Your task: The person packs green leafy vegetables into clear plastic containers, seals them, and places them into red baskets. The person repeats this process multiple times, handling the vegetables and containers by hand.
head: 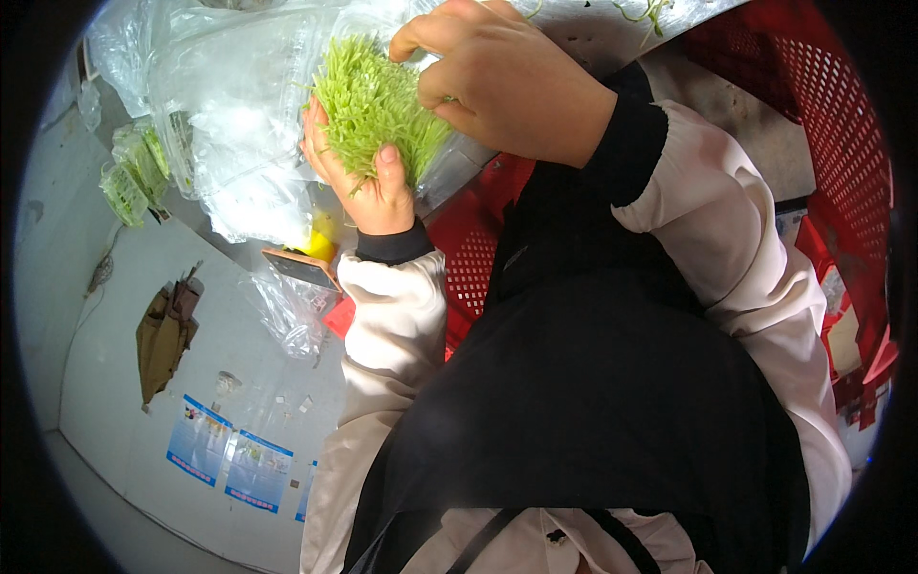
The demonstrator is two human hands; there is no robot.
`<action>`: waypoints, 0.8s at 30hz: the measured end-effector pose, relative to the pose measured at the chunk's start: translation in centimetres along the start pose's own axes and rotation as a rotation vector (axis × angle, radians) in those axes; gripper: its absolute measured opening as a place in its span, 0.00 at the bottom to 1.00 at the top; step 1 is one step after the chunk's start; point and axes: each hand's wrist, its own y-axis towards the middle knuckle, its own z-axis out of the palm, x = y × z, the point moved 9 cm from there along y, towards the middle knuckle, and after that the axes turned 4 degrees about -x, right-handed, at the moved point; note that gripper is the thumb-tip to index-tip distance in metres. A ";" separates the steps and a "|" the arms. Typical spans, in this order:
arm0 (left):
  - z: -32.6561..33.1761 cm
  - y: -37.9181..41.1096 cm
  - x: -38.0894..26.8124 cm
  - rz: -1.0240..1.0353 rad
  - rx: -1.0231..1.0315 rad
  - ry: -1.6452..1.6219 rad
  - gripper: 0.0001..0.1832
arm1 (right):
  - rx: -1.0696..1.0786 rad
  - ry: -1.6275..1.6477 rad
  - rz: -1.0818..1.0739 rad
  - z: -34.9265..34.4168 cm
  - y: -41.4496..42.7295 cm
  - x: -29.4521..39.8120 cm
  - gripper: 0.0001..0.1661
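A dense bundle of pale green shoots rests in my left hand, whose thumb lies across its near side and whose fingers wrap its left side. My right hand is at the upper right of the bundle, with bent fingers touching or just above the shoots; whether it pinches any is hidden. Clear plastic bags lie to the left of the bundle. Part of a clear plastic sheet or bag shows under the bundle's right side.
A metal table edge with loose sprigs runs along the top. Red perforated crates stand at right and below the table. Packed greens, a phone and a yellow object are at left. Posters hang on the wall.
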 end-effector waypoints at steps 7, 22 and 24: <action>0.1 0.0 0.0 -0.001 0.005 -0.038 0.45 | 0.004 0.016 0.013 0.0 0.1 -0.1 0.05; -0.1 0.2 -0.2 0.044 0.009 0.102 0.45 | 0.039 0.200 0.049 -0.2 -0.2 -0.4 0.03; -0.1 0.3 -0.4 0.054 0.011 0.136 0.46 | 0.004 0.204 0.051 -0.6 -0.3 -0.4 0.05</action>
